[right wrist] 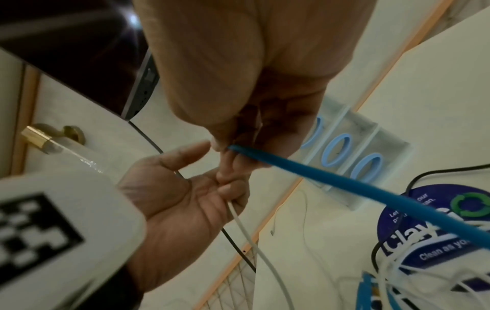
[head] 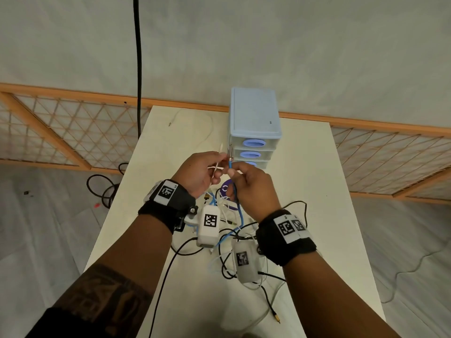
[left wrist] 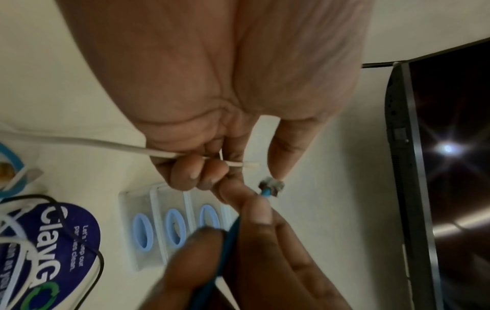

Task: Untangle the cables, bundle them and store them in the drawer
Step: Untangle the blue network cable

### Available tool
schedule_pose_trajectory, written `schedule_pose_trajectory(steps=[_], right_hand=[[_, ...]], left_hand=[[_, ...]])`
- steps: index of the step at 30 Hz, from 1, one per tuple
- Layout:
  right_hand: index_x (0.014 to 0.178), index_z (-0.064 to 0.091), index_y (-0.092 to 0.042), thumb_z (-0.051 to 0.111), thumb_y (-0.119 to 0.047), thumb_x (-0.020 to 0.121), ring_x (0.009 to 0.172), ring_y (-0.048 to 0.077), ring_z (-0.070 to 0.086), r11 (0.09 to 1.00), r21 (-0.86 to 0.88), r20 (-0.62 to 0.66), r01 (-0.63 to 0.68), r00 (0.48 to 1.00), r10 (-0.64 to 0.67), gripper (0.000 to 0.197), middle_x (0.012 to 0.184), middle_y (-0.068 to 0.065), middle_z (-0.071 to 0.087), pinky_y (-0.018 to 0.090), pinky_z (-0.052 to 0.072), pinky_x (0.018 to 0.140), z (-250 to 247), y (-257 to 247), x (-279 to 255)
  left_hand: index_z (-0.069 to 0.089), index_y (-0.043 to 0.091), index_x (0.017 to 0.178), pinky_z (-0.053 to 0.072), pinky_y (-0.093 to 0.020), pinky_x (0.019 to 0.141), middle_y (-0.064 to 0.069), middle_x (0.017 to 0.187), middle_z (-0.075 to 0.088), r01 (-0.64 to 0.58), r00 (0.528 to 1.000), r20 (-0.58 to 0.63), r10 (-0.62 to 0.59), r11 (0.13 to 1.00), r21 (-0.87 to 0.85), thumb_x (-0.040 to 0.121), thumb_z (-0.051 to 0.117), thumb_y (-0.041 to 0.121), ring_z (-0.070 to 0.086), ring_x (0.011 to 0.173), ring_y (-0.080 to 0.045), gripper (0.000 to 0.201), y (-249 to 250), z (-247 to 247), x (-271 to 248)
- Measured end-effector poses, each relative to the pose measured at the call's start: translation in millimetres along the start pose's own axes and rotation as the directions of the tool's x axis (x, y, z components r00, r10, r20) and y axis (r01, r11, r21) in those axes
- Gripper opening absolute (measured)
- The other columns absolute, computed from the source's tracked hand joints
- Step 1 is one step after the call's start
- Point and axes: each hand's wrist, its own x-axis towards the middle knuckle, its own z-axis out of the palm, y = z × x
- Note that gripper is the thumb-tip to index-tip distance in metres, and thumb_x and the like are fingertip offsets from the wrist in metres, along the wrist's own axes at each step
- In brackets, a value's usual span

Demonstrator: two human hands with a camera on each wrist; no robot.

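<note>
Both hands are raised over the white table, just in front of the light blue drawer unit, whose three drawers are closed. My left hand grips a white cable in its curled fingers; its end pokes out past the fingers. My right hand pinches a blue cable just below its grey connector, which a left fingertip touches. Below the hands the blue cable runs down into a tangle of white, black and blue cables.
A purple round disc lies under the tangle. A black cable with a gold plug trails toward the near right edge. A thin white cable lies at the back left. More black cables sit on the floor at left.
</note>
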Motion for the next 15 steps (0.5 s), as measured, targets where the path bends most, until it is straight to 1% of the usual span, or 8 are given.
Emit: schedule_pose_trajectory(steps=[3, 6, 8, 10, 12, 13, 14, 15], right_hand=[[0.101, 0.068, -0.024, 0.053, -0.03, 0.104, 0.057, 0.014, 0.068, 0.998, -0.06, 0.004, 0.03, 1.0, -0.03, 0.017, 0.058, -0.004, 0.067, 0.039, 0.06, 0.07, 7, -3, 7], [0.093, 0.068, -0.021, 0.053, -0.025, 0.103, 0.057, 0.012, 0.067, 0.994, -0.102, 0.017, 0.025, 1.0, -0.023, 0.018, 0.059, -0.003, 0.068, 0.038, 0.059, 0.071, 8, -4, 13], [0.093, 0.069, -0.018, 0.054, -0.026, 0.103, 0.057, 0.01, 0.067, 0.996, -0.088, 0.041, 0.009, 0.999, -0.006, 0.019, 0.061, -0.001, 0.071, 0.038, 0.06, 0.072, 8, -4, 16], [0.096, 0.067, -0.015, 0.054, -0.028, 0.103, 0.058, 0.012, 0.069, 0.999, -0.052, 0.081, -0.004, 0.997, 0.008, 0.02, 0.066, 0.001, 0.073, 0.04, 0.06, 0.072, 10, -3, 16], [0.098, 0.064, -0.012, 0.052, -0.027, 0.104, 0.056, 0.011, 0.068, 0.998, -0.035, 0.133, -0.043, 0.99, 0.048, 0.021, 0.069, 0.003, 0.075, 0.035, 0.058, 0.068, 10, -2, 14], [0.1, 0.064, -0.01, 0.051, -0.026, 0.105, 0.053, 0.01, 0.065, 0.997, -0.025, 0.162, -0.069, 0.984, 0.072, 0.021, 0.069, 0.003, 0.074, 0.031, 0.055, 0.064, 10, 0, 12], [0.102, 0.063, -0.009, 0.05, -0.025, 0.106, 0.051, 0.009, 0.062, 0.996, -0.014, 0.192, -0.089, 0.977, 0.09, 0.021, 0.069, 0.004, 0.073, 0.028, 0.052, 0.061, 9, 0, 9], [0.106, 0.062, -0.01, 0.05, -0.025, 0.106, 0.049, 0.01, 0.06, 0.994, 0.0, 0.218, -0.106, 0.97, 0.104, 0.019, 0.067, 0.004, 0.07, 0.026, 0.051, 0.059, 9, 1, 6]], left_hand=[[0.067, -0.011, 0.115, 0.033, -0.024, 0.058, -0.006, 0.075, 0.056, -0.016, 1.0, -0.008, 0.016, 0.998, 0.063, 0.102, 0.057, 0.016, 0.042, 0.063, -0.011, 0.031, -2, 2, 0], [0.067, -0.012, 0.115, 0.035, -0.022, 0.058, -0.003, 0.071, 0.056, -0.042, 0.997, -0.053, 0.05, 0.989, 0.141, 0.101, 0.06, 0.014, 0.042, 0.064, -0.011, 0.03, -4, 0, -1], [0.071, -0.006, 0.112, 0.037, -0.022, 0.06, -0.005, 0.074, 0.058, -0.049, 0.996, -0.065, 0.062, 0.981, 0.188, 0.103, 0.058, 0.016, 0.043, 0.065, -0.013, 0.028, -7, -1, 1], [0.075, 0.006, 0.101, 0.042, -0.026, 0.066, -0.002, 0.076, 0.065, -0.052, 0.994, -0.083, 0.072, 0.974, 0.222, 0.106, 0.053, 0.019, 0.048, 0.07, -0.016, 0.026, -9, -2, 2], [0.069, 0.013, 0.092, 0.048, -0.031, 0.073, -0.003, 0.088, 0.076, -0.049, 0.991, -0.111, 0.073, 0.978, 0.203, 0.109, 0.044, 0.021, 0.058, 0.075, -0.019, 0.032, -8, 0, 3], [0.064, 0.014, 0.091, 0.051, -0.035, 0.076, -0.007, 0.095, 0.078, -0.041, 0.99, -0.124, 0.063, 0.984, 0.172, 0.111, 0.04, 0.023, 0.063, 0.077, -0.021, 0.032, -7, 0, 3], [0.059, 0.014, 0.093, 0.053, -0.04, 0.079, -0.009, 0.097, 0.079, -0.025, 0.989, -0.14, 0.044, 0.99, 0.138, 0.112, 0.037, 0.026, 0.068, 0.079, -0.024, 0.031, -5, 1, 4], [0.055, 0.014, 0.096, 0.055, -0.045, 0.083, -0.009, 0.093, 0.08, -0.01, 0.986, -0.162, 0.027, 0.994, 0.105, 0.112, 0.035, 0.028, 0.07, 0.081, -0.028, 0.029, -4, 1, 4]])
